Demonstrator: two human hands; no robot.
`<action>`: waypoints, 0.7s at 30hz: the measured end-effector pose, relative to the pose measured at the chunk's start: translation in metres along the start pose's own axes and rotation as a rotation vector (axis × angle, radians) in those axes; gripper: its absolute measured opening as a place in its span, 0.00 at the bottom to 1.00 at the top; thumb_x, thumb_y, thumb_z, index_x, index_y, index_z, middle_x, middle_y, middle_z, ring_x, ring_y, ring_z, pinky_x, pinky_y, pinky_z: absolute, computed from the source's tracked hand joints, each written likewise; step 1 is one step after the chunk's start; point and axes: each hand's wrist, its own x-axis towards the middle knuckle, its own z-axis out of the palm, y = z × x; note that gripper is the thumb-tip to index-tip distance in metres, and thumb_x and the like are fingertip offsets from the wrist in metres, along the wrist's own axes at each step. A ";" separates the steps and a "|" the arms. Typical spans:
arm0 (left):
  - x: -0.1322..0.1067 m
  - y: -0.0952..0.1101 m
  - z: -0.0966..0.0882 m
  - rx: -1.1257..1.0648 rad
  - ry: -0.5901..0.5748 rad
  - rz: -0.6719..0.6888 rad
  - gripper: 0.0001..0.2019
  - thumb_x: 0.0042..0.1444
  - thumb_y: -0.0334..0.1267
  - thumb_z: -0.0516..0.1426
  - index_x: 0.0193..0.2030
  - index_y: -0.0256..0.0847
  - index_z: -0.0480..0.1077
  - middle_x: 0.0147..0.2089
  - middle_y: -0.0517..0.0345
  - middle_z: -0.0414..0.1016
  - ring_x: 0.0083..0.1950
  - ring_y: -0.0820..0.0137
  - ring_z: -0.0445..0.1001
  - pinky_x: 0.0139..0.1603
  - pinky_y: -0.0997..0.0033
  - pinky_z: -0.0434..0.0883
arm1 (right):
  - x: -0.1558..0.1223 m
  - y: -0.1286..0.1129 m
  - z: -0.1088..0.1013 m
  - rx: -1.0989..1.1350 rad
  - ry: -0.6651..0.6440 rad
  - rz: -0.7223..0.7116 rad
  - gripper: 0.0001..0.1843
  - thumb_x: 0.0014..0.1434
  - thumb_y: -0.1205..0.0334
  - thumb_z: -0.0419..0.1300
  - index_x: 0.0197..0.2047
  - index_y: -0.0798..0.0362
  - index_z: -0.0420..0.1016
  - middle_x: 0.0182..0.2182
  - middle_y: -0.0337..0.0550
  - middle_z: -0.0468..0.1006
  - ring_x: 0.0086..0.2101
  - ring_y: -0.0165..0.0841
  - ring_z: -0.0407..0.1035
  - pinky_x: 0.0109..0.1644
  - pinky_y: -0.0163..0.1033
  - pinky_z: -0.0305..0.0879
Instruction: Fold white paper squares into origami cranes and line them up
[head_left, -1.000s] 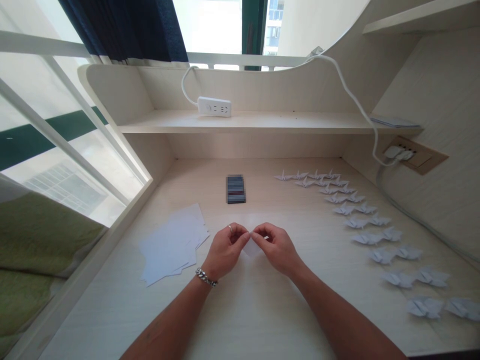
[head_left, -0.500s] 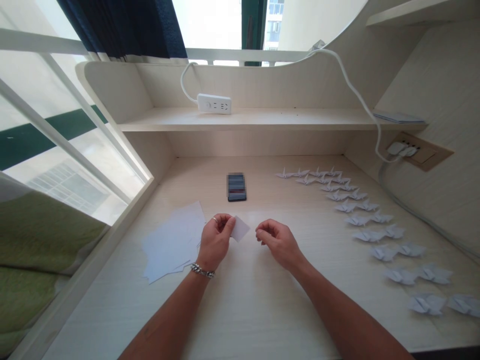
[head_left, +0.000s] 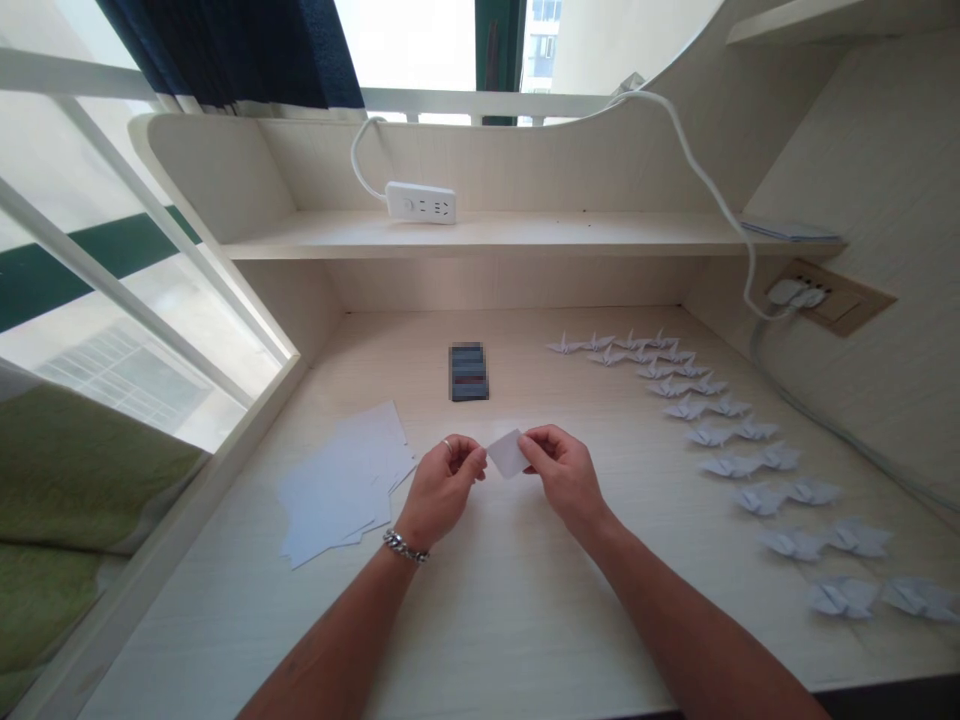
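Note:
A small white folded square of paper (head_left: 507,455) is held above the desk between my two hands. My right hand (head_left: 564,475) pinches its right corner between thumb and fingers. My left hand (head_left: 442,485), with a ring and a chain bracelet, has its fingertips closed at the paper's left corner; the contact there is partly hidden by the fingers. To the left of my left hand lies a loose spread of white paper sheets (head_left: 337,490). Several folded white paper cranes (head_left: 716,433) stand in rows along the right side of the desk.
A phone (head_left: 469,372) with a blurred screen lies beyond my hands on the desk (head_left: 480,620). On the shelf (head_left: 525,232) behind sits a white power strip (head_left: 421,203). A white cable (head_left: 705,170) runs to a wall socket (head_left: 836,298) at right. Green fabric (head_left: 82,480) hangs at left.
The folded paper has gone from my left hand's grip over to the right, where my right hand now pinches it. My right fingers, empty before, have closed on its corner. The view has shifted slightly.

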 end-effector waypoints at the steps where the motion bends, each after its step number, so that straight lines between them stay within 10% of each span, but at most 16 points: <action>1: 0.000 -0.001 0.001 -0.018 0.013 -0.001 0.12 0.58 0.45 0.56 0.34 0.36 0.67 0.29 0.59 0.71 0.30 0.73 0.71 0.34 0.73 0.68 | 0.000 -0.001 0.000 0.026 0.021 0.019 0.16 0.53 0.49 0.64 0.33 0.55 0.74 0.27 0.41 0.76 0.28 0.31 0.69 0.31 0.36 0.67; 21: -0.004 0.006 -0.004 -0.017 -0.070 -0.013 0.12 0.50 0.42 0.63 0.37 0.35 0.75 0.34 0.52 0.79 0.34 0.68 0.75 0.36 0.71 0.71 | -0.001 0.004 -0.001 -0.030 -0.216 0.016 0.14 0.53 0.53 0.64 0.34 0.56 0.76 0.27 0.42 0.77 0.27 0.31 0.69 0.30 0.37 0.66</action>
